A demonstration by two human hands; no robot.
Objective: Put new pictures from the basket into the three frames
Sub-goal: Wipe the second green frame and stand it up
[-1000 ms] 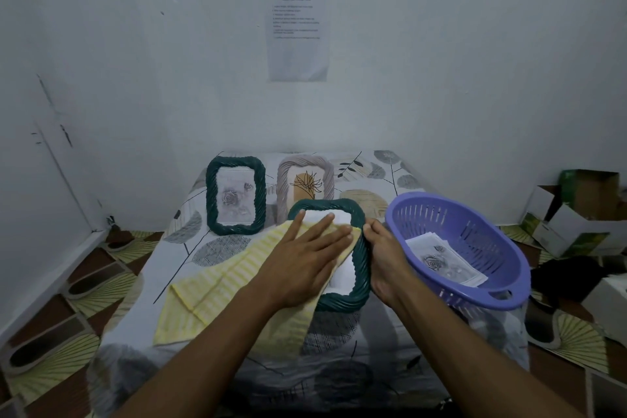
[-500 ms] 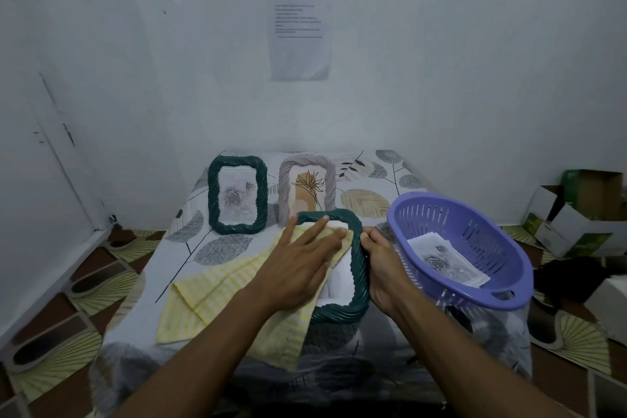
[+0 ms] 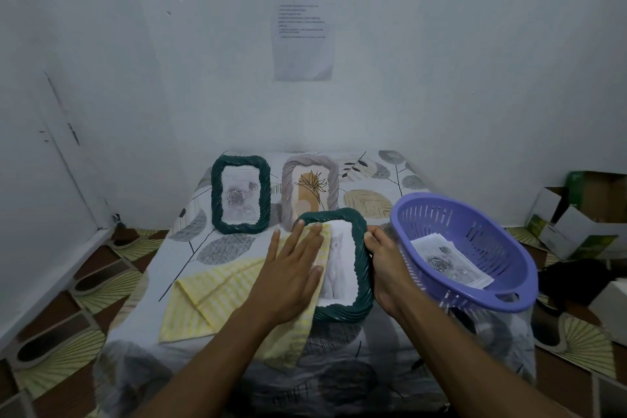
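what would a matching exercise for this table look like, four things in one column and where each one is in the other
Column A
1 yellow cloth
2 purple basket
3 grey frame
4 rose frame

Column B
a holds loose pictures
b pressed under the left hand
c stands at the back left
d stands behind the cat frame that the right hand grips

Pairs: 1-b, 2-a, 3-d, 4-c

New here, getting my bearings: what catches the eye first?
In the centre, the left hand presses a yellow striped cloth onto the nearest green frame, whose right edge the right hand grips. Right of them sits a purple basket holding printed pictures; behind stand an upright green frame and a beige frame.
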